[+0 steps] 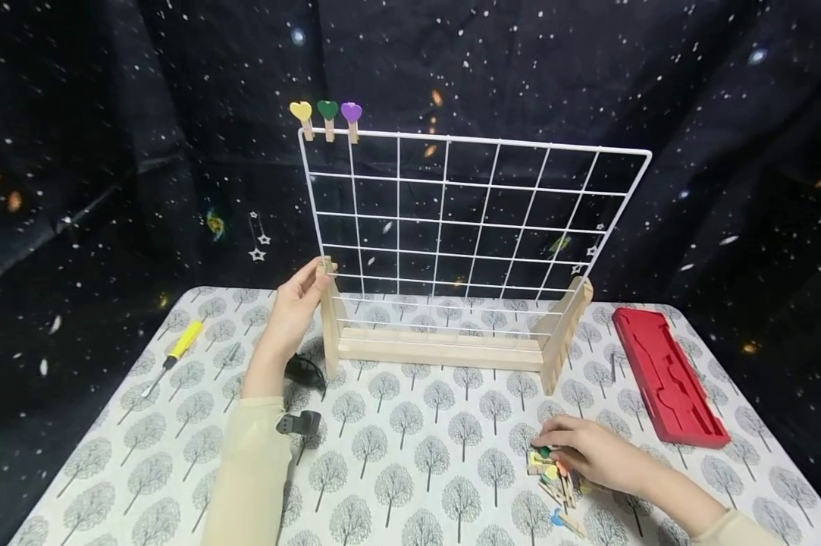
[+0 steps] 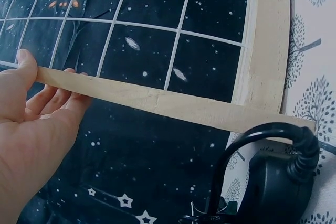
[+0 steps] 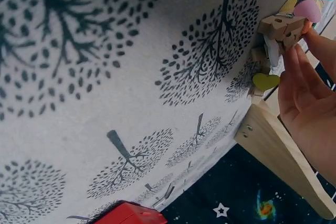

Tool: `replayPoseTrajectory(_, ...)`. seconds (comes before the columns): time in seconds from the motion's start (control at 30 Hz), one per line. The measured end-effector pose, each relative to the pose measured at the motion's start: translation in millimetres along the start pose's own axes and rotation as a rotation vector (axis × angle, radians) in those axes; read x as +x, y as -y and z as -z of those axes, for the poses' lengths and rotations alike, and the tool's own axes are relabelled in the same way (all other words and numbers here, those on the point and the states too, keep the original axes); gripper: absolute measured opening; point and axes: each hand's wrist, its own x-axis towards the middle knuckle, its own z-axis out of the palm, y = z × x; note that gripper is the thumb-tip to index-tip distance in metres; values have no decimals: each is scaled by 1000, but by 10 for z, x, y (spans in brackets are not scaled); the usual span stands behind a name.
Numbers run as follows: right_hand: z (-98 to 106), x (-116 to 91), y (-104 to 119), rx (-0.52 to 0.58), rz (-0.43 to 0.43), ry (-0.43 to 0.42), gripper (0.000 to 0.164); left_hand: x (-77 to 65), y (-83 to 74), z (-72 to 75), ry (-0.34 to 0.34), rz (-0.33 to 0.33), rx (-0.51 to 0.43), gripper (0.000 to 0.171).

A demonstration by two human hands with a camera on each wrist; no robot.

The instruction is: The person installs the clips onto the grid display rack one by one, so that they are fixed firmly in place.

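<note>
A white wire grid rack (image 1: 444, 182) stands on a wooden base (image 1: 437, 349). Three heart-topped clothespins, yellow (image 1: 301, 112), green (image 1: 327, 111) and purple (image 1: 352, 113), sit clipped along its top left edge. My left hand (image 1: 294, 303) grips the top of the left wooden post (image 2: 157, 103), thumb on one side and fingers on the other. Low at the right, my right hand (image 1: 590, 451) has its fingertips curled in among a pile of clothespins (image 1: 553, 485). In the right wrist view they touch wooden clothespins (image 3: 283, 27) beside a pink heart (image 3: 307, 10); I cannot tell if one is pinched.
A blue-topped clothespin (image 1: 568, 522) lies at the near side of the pile. The red molded tray (image 1: 669, 379) rests on the right of the table, and a yellow-handled screwdriver (image 1: 183, 343) on the left. Beside the left post is a black device (image 2: 278, 182) with a cable.
</note>
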Motion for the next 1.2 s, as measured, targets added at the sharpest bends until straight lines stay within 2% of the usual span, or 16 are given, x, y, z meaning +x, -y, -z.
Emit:
replayPoseTrajectory(0.13,0,-7,6,12,-26,12,20,39,106,12,-9,-2,30,50)
replayPoseTrajectory(0.33,33,-16,-2,112,-55,40,14,20,153,13,-25,4,30,50)
replayPoseTrajectory(0.43,33,-23,-14,161,-74,53,12,14,121,12,-31,-10,18,49)
replayPoseTrajectory(0.57,47,-26,-20,212,-109,68,10,-25,-33,-6,-24,-12,13,48)
replayPoseTrajectory(0.67,86,-16,3,160,-125,38,15,-69,-141,-20,-17,-10,33,47)
replayPoseTrajectory(0.83,177,41,72,35,-192,-30,26,-85,-158,-53,-12,-15,39,45)
replayPoseTrajectory(1.0,220,134,87,37,-233,-98,24,-74,-106,-62,-4,-20,10,46)
replayPoseTrajectory(1.2,281,320,138,30,-204,-197,21,-7,42,10,-15,-35,39,48)
